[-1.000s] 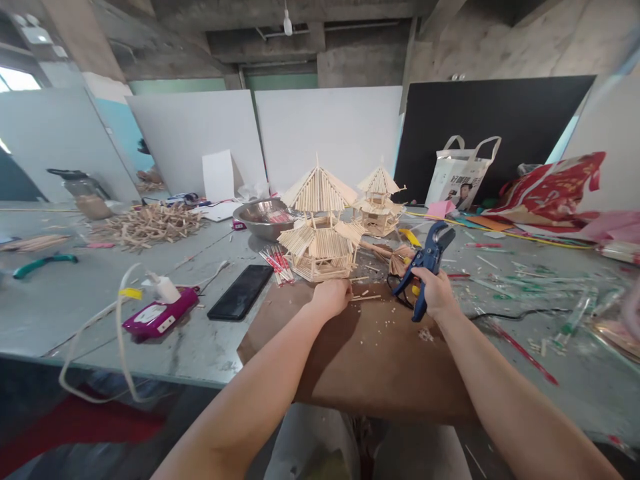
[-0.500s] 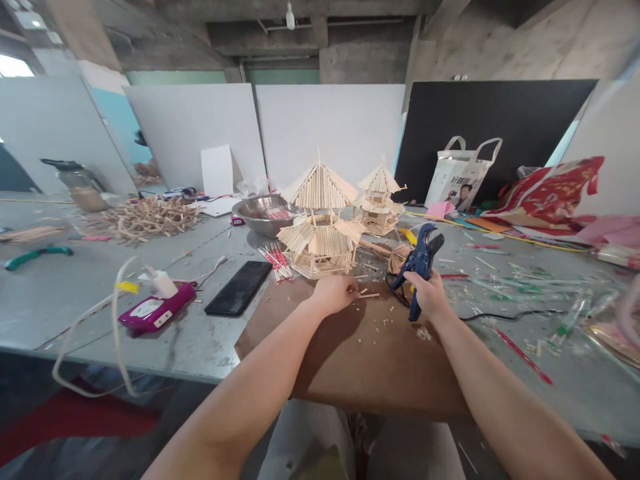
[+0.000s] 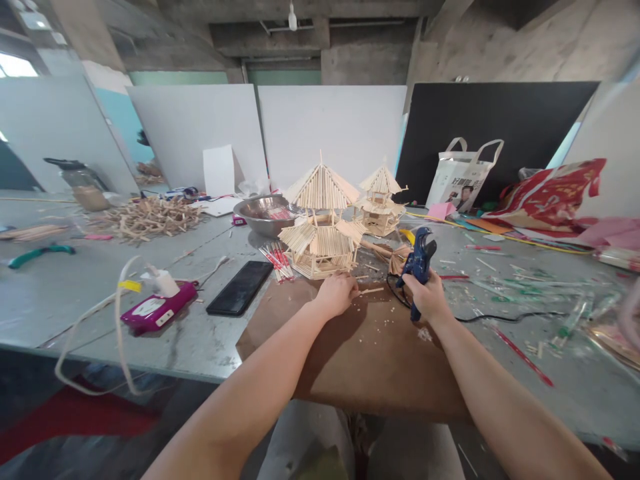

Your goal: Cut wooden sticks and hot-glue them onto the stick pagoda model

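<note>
My right hand is wrapped round the handles of a blue PVC pipe cutter, which stands upright with its handles close together. To the left, my left hand is closed low over a brown board, its fingertips pinching thin wooden sticks that poke out to the right. How many sticks are in the fingers is hidden. Directly behind this hand stands a pagoda model made of pale sticks. Small cut bits lie scattered between the two hands.
A smaller pagoda model stands behind. Left are a phone, red-and-white packets, a metal bowl, a purple power strip and a stick pile. Plastic wrappers and a black cable lie right.
The pipe cutter's handles have come closer together in my right hand, and the tool has turned a little. My left hand has barely moved.
</note>
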Motion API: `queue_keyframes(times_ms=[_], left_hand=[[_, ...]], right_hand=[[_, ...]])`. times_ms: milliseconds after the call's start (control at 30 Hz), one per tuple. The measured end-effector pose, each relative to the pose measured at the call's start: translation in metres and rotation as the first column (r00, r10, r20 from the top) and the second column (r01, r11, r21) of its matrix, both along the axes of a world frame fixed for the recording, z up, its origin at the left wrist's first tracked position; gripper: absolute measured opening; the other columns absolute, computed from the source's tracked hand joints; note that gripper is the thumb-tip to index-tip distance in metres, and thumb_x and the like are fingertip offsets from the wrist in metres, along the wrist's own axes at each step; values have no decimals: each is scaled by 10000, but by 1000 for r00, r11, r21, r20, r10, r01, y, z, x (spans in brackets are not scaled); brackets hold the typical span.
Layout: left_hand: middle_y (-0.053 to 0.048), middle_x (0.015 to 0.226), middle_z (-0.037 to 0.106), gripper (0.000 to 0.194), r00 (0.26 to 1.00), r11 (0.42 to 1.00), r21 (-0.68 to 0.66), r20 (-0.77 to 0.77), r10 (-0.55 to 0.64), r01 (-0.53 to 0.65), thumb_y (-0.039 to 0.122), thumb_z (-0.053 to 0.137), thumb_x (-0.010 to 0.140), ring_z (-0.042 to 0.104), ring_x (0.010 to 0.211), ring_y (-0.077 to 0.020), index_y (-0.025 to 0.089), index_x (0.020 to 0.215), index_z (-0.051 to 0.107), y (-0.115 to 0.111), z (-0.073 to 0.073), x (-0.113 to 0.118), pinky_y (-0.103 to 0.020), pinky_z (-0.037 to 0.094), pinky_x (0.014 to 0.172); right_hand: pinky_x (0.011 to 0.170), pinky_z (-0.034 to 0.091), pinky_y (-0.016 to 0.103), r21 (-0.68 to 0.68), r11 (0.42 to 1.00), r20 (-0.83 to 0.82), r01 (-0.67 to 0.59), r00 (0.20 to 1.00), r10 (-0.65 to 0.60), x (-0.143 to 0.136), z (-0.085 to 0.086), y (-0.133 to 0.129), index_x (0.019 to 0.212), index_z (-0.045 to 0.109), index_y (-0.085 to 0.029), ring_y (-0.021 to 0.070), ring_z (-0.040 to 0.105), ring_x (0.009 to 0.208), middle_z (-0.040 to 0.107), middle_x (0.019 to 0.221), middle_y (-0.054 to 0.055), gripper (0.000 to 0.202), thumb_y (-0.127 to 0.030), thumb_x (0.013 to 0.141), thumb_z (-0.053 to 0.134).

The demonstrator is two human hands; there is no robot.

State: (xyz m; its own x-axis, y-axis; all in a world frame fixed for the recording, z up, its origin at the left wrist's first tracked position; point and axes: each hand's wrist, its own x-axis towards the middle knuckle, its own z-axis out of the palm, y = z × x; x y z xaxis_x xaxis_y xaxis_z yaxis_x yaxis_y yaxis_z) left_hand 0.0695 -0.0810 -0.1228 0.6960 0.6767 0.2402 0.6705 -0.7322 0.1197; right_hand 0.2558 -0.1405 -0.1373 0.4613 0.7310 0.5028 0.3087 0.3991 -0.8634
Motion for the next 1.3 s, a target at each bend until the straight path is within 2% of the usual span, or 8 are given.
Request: queue_keyframes(times_ms=[167, 300, 400, 533, 700, 1067, 1200, 1300], left_hand=[[-47, 823, 621, 199, 993, 990, -85, 22, 116, -114, 250, 385, 797, 565, 777, -167, 182, 876, 554, 2, 4, -3, -255, 408, 669], [-50, 835, 620, 204, 975, 972, -72, -29, 222, -224, 257, 386, 797, 567, 799, -182, 199, 884, 561, 5, -2, -3, -273, 409, 680], [-63, 890, 599, 217, 968, 966, -64, -31, 251, -252, 260, 390, 798, 552, 833, -187, 202, 918, 562, 4, -6, -2, -274, 409, 680], [-77, 1012, 531, 237, 983, 982, 34, 3, 186, -186, 301, 390, 806, 477, 957, -204, 198, 909, 576, -3, -7, 5, -290, 397, 740], [-77, 937, 549, 249, 994, 993, 51, -28, 107, -106, 373, 453, 774, 465, 953, -209, 184, 835, 604, -7, -8, 19, -310, 382, 783], [-120, 936, 573, 173, 987, 990, 9, -75, 139, -139, 265, 499, 752, 454, 1006, -244, 144, 796, 615, 2, -9, 32, -325, 369, 802], [-117, 891, 587, 167, 992, 992, -12, -26, 127, -127, 251, 481, 761, 480, 971, -230, 140, 788, 603, -2, -5, 32, -312, 374, 788], [-77, 828, 593, 185, 990, 991, -40, 60, 130, -128, 276, 439, 784, 523, 849, -185, 155, 796, 578, -5, 2, 30, -280, 394, 710]], right_hand=[[674, 409, 298, -48, 996, 109, 79, 991, -73, 2, 0, -1, 744, 568, -181, 154, 527, 655, 580, 692, -1, 139, -233, 623, 522], [681, 404, 294, -43, 995, 196, 86, 978, -76, 1, 0, -3, 749, 564, -189, 154, 525, 666, 576, 700, -7, 134, -219, 627, 516], [680, 400, 290, -31, 996, 229, 82, 971, -73, 1, 1, -2, 745, 558, -200, 154, 519, 672, 565, 693, -13, 127, -213, 628, 510], [646, 399, 287, -43, 997, 217, 59, 975, -49, 1, 1, -1, 731, 549, -207, 149, 492, 622, 539, 646, -21, 124, -216, 613, 516], [658, 394, 295, -60, 997, 227, 54, 973, -39, -1, 3, -2, 669, 514, -209, 159, 489, 630, 525, 626, -20, 71, -222, 599, 509], [708, 393, 323, -41, 998, 266, 50, 963, -38, -6, 5, -3, 690, 542, -217, 194, 516, 722, 579, 698, 6, 97, -212, 600, 508], [708, 398, 335, -39, 998, 257, 45, 966, -34, -4, 3, -2, 689, 542, -219, 201, 519, 722, 573, 670, 0, 93, -220, 601, 512], [702, 399, 330, -43, 997, 249, 61, 967, -48, -4, 4, -2, 656, 532, -220, 198, 522, 707, 569, 653, -3, 62, -227, 596, 516]])
